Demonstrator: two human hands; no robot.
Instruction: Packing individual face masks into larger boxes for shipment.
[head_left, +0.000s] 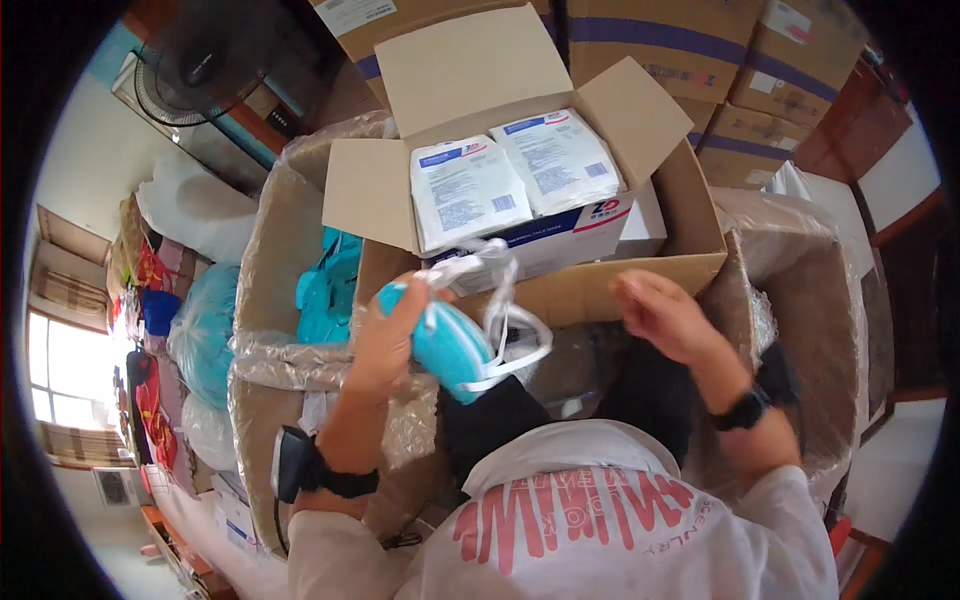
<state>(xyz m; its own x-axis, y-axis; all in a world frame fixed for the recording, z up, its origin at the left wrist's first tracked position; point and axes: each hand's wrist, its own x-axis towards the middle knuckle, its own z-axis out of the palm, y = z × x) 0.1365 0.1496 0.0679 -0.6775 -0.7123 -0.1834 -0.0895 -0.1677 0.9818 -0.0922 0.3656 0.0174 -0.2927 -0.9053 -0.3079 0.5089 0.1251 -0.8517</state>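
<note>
My left hand (385, 340) is closed on the edge of a teal cup-shaped face mask (450, 345). White elastic straps (508, 300) loop up from the mask toward the right. To the right, my right hand (660, 312) hangs apart from the mask with its fingers curled together; whether anything small is between them is hidden. Beyond both hands stands an open carton (575, 240) with its flaps up. Two white printed packs (468, 195) lie side by side inside it. The carton rests in a larger brown cardboard box (640, 285).
Left of the carton, a plastic-lined box (268, 270) holds more teal masks (330, 285). Another lined box (800, 290) stands on the right. Taped cartons (660, 45) are stacked behind. A fan (200, 75) stands far left, above a clear bag of teal items (208, 320).
</note>
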